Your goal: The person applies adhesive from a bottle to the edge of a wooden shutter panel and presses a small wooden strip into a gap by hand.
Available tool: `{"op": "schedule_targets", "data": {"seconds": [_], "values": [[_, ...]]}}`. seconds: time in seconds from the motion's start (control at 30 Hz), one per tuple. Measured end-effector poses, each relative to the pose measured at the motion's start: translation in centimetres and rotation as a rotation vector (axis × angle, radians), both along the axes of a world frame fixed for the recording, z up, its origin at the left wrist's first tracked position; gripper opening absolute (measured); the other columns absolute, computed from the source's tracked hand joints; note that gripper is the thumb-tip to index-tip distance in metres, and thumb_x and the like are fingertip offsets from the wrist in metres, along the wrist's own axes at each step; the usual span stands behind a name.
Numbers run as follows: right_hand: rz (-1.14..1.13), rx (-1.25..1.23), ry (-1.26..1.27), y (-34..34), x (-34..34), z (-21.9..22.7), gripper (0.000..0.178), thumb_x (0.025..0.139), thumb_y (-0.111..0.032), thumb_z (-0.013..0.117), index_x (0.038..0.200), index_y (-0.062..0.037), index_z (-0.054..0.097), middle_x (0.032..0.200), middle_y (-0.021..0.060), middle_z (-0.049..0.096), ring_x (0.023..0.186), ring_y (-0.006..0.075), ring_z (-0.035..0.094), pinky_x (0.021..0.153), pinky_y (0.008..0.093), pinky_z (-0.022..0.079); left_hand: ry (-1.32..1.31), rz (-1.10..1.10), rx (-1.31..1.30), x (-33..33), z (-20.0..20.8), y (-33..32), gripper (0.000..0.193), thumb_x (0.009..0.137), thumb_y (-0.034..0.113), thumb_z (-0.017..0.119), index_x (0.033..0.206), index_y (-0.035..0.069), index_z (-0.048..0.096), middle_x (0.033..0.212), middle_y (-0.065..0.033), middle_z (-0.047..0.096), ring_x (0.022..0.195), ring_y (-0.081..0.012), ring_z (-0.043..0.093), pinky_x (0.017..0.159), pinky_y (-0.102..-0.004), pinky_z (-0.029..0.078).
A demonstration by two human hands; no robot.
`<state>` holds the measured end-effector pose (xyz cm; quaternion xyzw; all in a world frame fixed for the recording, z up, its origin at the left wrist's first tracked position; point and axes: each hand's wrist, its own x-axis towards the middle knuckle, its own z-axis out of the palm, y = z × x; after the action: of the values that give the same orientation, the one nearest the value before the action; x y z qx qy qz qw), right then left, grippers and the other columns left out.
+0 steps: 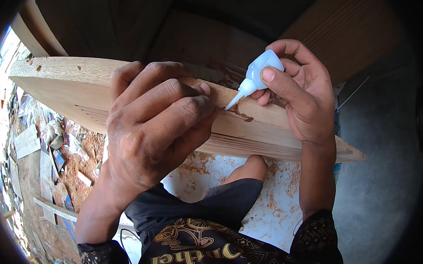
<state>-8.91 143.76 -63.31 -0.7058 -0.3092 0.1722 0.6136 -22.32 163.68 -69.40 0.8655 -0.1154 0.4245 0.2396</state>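
Note:
A long pale wooden panel (267, 117) with grooves lies across the view in front of me. My right hand (304, 88) is closed around a small translucent bluish squeeze bottle (264, 66), thumb pressed on its side. Its narrow white nozzle (233, 100) tilts down to the left, the tip at the panel's edge. Brown sawdust (241, 114) clings to the wood by the tip. My left hand (161, 106) rests against the panel just left of the nozzle, fingers curled and pinched together. Whatever lies between those fingertips is hidden.
Sawdust is scattered on a white surface (276, 204) below the panel, by my knee. Wood offcuts (56, 207) and litter cover the ground at left. A grooved brown board (353, 26) stands at the back right. Grey floor (378, 172) lies to the right.

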Motion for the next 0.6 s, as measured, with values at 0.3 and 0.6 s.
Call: {"op": "schedule_targets", "data": {"seconds": [0.3, 0.6], "values": [[-0.031, 0.042, 0.043, -0.2, -0.5, 0.1, 0.039, 0.094, -0.009, 0.072, 0.124, 0.0081, 0.054, 0.097, 0.0204, 0.072, 0.078, 0.0177, 0.073, 0.069, 0.0262, 0.06, 0.007, -0.002, -0.013, -0.3, 0.0, -0.1, 0.028, 0.069, 0.005, 0.087, 0.094, 0.009, 0.074, 0.091, -0.0029, 0.076, 0.104, -0.0275, 0.073, 0.088, -0.0409, 0.049], [-0.187, 0.149, -0.143, -1.1, -3.1, -0.1, 0.046, 0.095, -0.009, 0.067, 0.133, 0.0069, 0.045, 0.101, 0.0212, 0.07, 0.083, 0.0208, 0.071, 0.072, 0.0315, 0.06, 0.014, -0.035, -0.023, -0.3, -0.2, 0.3, 0.03, 0.071, 0.003, 0.086, 0.098, 0.008, 0.075, 0.095, -0.004, 0.077, 0.103, -0.0279, 0.074, 0.089, -0.0398, 0.049]]}}
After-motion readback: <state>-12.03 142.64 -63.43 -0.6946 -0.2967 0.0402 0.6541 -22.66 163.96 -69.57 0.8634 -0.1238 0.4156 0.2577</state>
